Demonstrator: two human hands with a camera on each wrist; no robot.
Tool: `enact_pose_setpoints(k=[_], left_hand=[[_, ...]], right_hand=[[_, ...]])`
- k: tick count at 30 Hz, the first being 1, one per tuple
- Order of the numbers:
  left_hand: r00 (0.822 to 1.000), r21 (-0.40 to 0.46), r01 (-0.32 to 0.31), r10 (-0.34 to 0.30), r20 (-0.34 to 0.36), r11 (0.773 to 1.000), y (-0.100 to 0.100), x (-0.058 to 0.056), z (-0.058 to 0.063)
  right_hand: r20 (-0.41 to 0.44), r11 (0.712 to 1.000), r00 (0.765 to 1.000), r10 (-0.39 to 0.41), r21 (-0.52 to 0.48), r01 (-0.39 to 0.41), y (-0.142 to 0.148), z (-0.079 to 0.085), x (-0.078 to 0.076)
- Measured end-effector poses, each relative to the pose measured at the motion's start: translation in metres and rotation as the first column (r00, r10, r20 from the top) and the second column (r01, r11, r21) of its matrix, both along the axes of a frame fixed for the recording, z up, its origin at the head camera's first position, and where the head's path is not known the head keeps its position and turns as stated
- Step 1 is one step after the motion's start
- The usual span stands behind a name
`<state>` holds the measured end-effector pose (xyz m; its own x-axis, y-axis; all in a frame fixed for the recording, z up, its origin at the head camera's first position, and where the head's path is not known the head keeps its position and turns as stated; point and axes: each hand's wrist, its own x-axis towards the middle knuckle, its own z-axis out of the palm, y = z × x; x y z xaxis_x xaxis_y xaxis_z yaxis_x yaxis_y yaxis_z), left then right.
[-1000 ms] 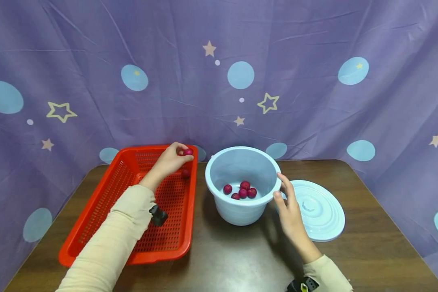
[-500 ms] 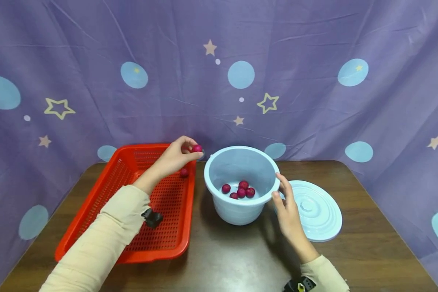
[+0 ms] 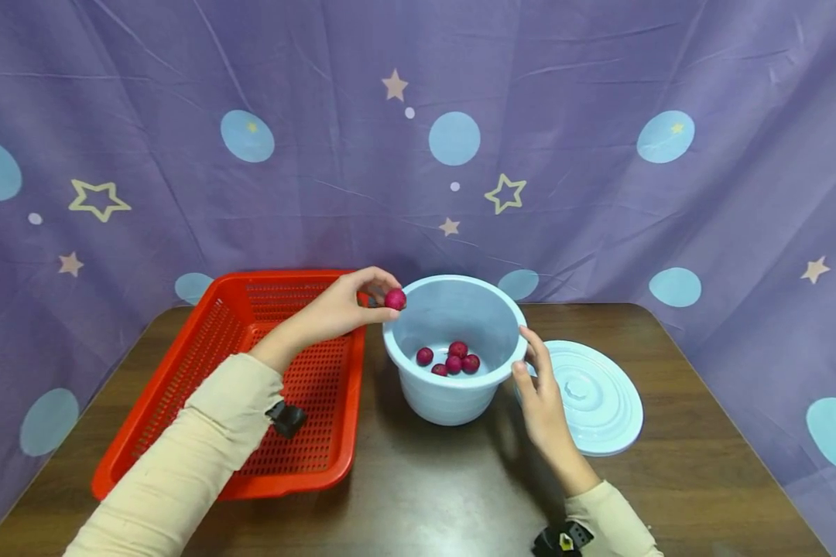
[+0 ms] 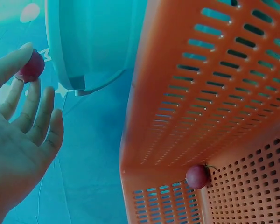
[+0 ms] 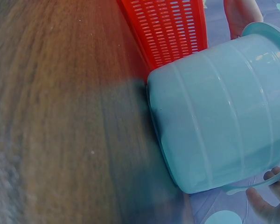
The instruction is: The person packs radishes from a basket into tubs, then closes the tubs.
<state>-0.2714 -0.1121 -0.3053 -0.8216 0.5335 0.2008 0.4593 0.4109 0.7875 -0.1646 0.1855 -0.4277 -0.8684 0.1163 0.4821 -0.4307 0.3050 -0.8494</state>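
My left hand (image 3: pixel 341 309) pinches a red radish (image 3: pixel 395 299) between thumb and fingertips, right at the left rim of the light blue bucket (image 3: pixel 446 398). Thumb and forefinger hold that radish (image 4: pixel 31 66) in the left wrist view, while the other fingers spread loosely. Inside the bucket, several radishes (image 3: pixel 454 363) lie on the bottom. My right hand (image 3: pixel 546 410) holds the bucket's right rim by its handle, thumb toward the front. The right wrist view shows the bucket's side (image 5: pixel 214 116) and the right fingertips (image 5: pixel 259 198) around the handle.
A red perforated basket (image 3: pixel 313 480) stands left of the bucket, under my left forearm. One radish (image 4: pixel 197 176) lies in its corner. The round blue lid (image 3: pixel 602 402) lies on the wooden table (image 3: pixel 425 495) at the right. Behind hangs a purple curtain (image 3: pixel 334 139).
My left hand has carried the radish rightward from over the basket's far right corner to the bucket's rim. The right hand has stayed at the bucket.
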Motion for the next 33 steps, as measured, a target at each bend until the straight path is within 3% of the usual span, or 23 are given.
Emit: enact_pose_setpoints(k=[8, 19, 33], left_hand=[[0.997, -0.048, 0.073, -0.074, -0.026, 0.996, 0.002, 0.002, -0.003], [0.994, -0.041, 0.094, -0.096, -0.046, 0.995, 0.002, 0.001, -0.004], [0.999, -0.002, -0.024, 0.023, -0.04, 1.0, -0.02, -0.012, -0.013]], right_hand=[[-0.008, 1.0, 1.0, 0.0, 0.0, 0.0, 0.0, 0.001, 0.001], [-0.007, 1.0, 1.0, -0.001, 0.003, 0.001, 0.0, 0.002, 0.001], [-0.007, 1.0, 1.0, -0.003, 0.002, 0.003, -0.001, 0.0, 0.001]])
